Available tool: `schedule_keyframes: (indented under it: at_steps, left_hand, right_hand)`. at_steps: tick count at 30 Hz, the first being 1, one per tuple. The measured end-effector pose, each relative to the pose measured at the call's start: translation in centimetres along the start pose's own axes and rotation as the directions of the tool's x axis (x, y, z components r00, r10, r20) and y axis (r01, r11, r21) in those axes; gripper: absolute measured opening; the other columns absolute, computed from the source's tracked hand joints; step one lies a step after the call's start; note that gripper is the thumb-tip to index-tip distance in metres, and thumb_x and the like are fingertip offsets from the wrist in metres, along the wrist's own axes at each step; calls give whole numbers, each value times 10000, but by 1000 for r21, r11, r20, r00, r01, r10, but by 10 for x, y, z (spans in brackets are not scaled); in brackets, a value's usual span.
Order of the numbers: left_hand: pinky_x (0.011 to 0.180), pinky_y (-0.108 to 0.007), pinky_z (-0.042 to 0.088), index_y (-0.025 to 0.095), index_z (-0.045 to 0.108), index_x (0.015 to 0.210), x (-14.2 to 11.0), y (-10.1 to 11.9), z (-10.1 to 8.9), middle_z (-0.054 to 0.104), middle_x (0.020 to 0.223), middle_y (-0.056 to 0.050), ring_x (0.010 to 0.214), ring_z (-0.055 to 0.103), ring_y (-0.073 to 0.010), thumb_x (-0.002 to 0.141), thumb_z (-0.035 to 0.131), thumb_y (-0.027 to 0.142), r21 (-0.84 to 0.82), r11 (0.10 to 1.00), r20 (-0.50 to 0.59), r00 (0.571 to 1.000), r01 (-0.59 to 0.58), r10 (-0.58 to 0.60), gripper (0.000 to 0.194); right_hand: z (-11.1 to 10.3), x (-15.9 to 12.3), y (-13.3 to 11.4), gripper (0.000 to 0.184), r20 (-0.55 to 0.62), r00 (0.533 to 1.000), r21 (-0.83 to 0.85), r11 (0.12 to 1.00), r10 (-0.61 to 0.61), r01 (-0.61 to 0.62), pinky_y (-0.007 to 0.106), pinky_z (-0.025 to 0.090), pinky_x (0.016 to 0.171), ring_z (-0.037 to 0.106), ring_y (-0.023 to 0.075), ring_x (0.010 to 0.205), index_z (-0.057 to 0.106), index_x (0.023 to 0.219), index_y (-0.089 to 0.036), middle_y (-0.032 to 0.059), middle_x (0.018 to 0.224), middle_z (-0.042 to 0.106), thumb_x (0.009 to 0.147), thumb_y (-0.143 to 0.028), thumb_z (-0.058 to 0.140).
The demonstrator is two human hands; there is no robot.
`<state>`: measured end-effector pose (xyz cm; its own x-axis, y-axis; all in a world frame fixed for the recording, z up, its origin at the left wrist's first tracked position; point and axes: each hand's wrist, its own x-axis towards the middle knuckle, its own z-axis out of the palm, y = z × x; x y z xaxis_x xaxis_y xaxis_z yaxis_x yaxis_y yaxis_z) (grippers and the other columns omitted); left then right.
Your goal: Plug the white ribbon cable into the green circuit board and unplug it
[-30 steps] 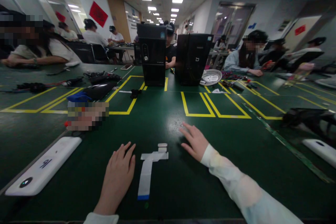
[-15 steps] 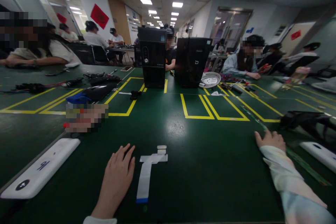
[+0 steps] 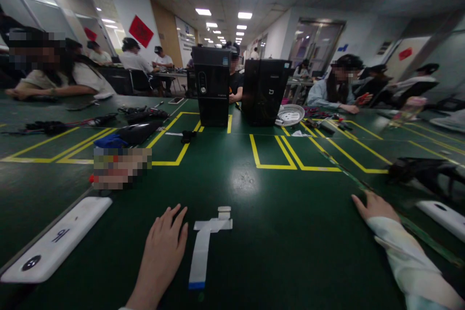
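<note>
My left hand (image 3: 165, 242) lies palm down on the green table (image 3: 276, 242), fingers stretched and slightly apart, holding nothing. Just right of it is a white flat ribbon cable (image 3: 199, 256) with a blue end, bent to one side near its top, with a short connector piece there; the hand is not touching it. My right hand (image 3: 376, 206) rests far to the right, thumb apart from the fingers and nothing in its grasp. It lies beside a worn green strip (image 3: 348, 178) that runs along the tabletop.
A long white device (image 3: 60, 240) lies at left, another white one (image 3: 441, 215) at right. Two black computer towers (image 3: 213, 88) stand ahead among yellow tape outlines (image 3: 276, 167). Cables, a blurred patch, and a white basket (image 3: 290, 114) lie farther back. Other people sit around.
The view has tilted up slightly, so everything sits a little lower. My right hand has drawn its fingers in a bit. My left hand and the ribbon cable stay put.
</note>
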<state>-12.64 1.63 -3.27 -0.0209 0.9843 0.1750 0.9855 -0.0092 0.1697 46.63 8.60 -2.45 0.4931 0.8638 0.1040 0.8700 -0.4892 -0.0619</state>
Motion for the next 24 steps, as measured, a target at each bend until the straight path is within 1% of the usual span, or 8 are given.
schedule_keyframes:
  at_steps: [5, 10, 14, 17, 19, 21, 22, 24]
  left_hand:
    - [1080, -534, 337, 143, 502, 1359, -1, 1, 1, 460, 1447, -138, 1359, 379, -319, 926, 268, 414, 7, 1000, -2, 1000, 0, 0, 562]
    - [1083, -537, 329, 161, 499, 1363, 0, -1, 3, 459, 1450, -127, 1365, 372, -312, 921, 279, 418, 0, 1000, 3, 1000, 14, -14, 557]
    - [1069, -551, 341, 150, 509, 1355, 1, -1, 1, 456, 1451, -137, 1360, 376, -331, 906, 281, 424, 3, 1000, 30, 999, 18, -18, 573]
    - [1070, -553, 339, 157, 521, 1346, 1, 0, 0, 468, 1444, -131, 1354, 387, -327, 903, 275, 419, 5, 1000, 34, 999, 27, -27, 571]
    - [1069, -553, 341, 160, 524, 1343, 1, 0, 0, 478, 1436, -128, 1352, 390, -324, 903, 277, 419, 6, 1000, 29, 999, 28, -28, 568]
    - [1066, -553, 345, 160, 527, 1340, 1, 0, 0, 478, 1434, -130, 1351, 392, -325, 903, 280, 418, 13, 1000, 26, 999, 25, -25, 565]
    - [1065, -551, 348, 160, 527, 1340, 2, 0, 0, 477, 1435, -131, 1351, 392, -324, 904, 279, 417, 19, 1000, 27, 999, 22, -22, 564]
    - [1064, -543, 352, 160, 518, 1349, 2, 0, 0, 471, 1440, -131, 1352, 391, -321, 908, 269, 418, 31, 999, 33, 999, 13, -14, 568]
  right_hand:
    - [9, -20, 9, 702, -25, 989, 38, 988, -148, 149, 410, 364, 1038, 507, 367, 1216, 508, 1279, 17, 278, 1319, 511, 837, -494, 318]
    - [16, -38, 23, 631, -119, 941, 171, 927, -316, 333, 447, 393, 1041, 561, 346, 1159, 548, 1204, -108, 234, 1171, 623, 777, -537, 369]
    - [17, -51, 26, 632, -146, 929, 204, 909, -340, 364, 445, 376, 1067, 530, 336, 1209, 550, 1228, -163, 205, 1220, 608, 773, -564, 374]
    - [18, -57, 29, 714, -213, 946, 138, 951, -245, 277, 453, 388, 1056, 505, 365, 1224, 555, 1243, -115, 239, 1307, 532, 789, -596, 285]
    - [22, -58, 34, 782, -247, 963, 76, 989, -106, 129, 488, 411, 1018, 504, 410, 1205, 568, 1234, -78, 295, 1300, 505, 791, -625, 226]
    - [29, -56, 43, 810, -254, 967, 48, 999, 19, -7, 521, 427, 978, 518, 437, 1171, 576, 1234, -84, 332, 1249, 520, 785, -648, 209]
    - [33, -54, 47, 802, -246, 968, 45, 998, 48, -38, 528, 431, 967, 535, 438, 1148, 577, 1239, -103, 331, 1220, 539, 781, -652, 215]
    - [41, -49, 55, 761, -232, 972, 38, 999, 32, -24, 523, 446, 948, 571, 423, 1102, 582, 1237, -141, 307, 1176, 577, 778, -640, 236]
